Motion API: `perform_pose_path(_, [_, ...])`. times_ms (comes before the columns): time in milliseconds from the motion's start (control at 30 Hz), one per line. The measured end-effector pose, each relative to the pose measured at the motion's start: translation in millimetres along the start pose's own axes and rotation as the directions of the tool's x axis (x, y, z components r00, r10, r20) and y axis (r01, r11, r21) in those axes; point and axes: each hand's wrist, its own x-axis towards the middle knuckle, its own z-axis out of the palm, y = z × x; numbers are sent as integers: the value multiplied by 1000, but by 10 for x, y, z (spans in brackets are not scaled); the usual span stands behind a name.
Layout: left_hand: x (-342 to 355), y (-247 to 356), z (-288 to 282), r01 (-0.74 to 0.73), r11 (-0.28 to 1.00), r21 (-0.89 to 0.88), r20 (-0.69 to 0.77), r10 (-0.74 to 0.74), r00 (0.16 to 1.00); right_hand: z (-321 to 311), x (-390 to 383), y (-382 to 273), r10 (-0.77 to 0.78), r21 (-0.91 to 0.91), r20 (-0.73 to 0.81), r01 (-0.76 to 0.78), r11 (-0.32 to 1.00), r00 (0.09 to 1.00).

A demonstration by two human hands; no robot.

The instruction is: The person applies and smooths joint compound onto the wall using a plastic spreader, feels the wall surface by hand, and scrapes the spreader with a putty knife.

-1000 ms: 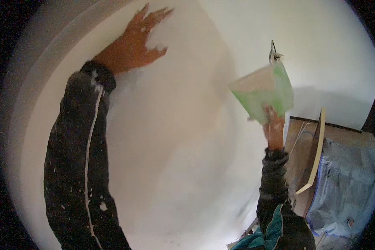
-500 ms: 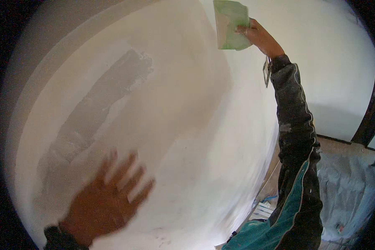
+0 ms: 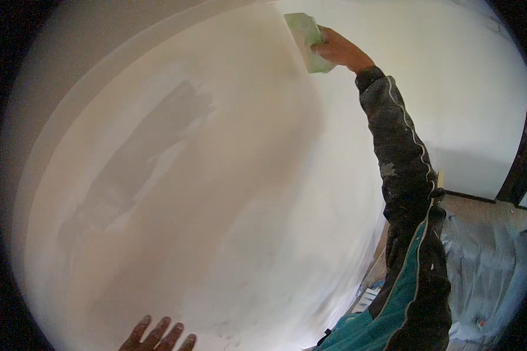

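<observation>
right hand holds green plate

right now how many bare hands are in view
2: the bare right hand, upper right of centre, gripping a flat pale-green tool; the bare left hand, at the lower edge, partly cut off.

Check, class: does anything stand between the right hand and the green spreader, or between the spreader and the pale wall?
Nothing visible does: the right hand already grips the green spreader, and no object shows between the spreader and the pale wall. Wall contact is unclear. The left hand is apart, at the lower edge.
</observation>
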Motion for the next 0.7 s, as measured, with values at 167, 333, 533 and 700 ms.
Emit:
perform_pose_path(167, [-753, -143, 204, 98, 995, 16, -118, -95, 988, 261, -225, -556, 133, -12, -72, -134, 991, 989])
perform_pose_path(333, [-994, -8, -97, 185, 982, 26, -205, -176, 963, 230, -76, -1001, -35, -55, -158, 27, 998, 987])
perform_pose_path(533, [-1200, 278, -498, 231, 973, 21, -206, -222, 953, 508, -80, -1412, -27, -453, -301, -118, 884, 953])
perform_pose_path(700, [-1281, 476, -782, 286, 957, 55, -259, -262, 930, 660, -161, -1936, -135, -524, -436, -130, 842, 890])
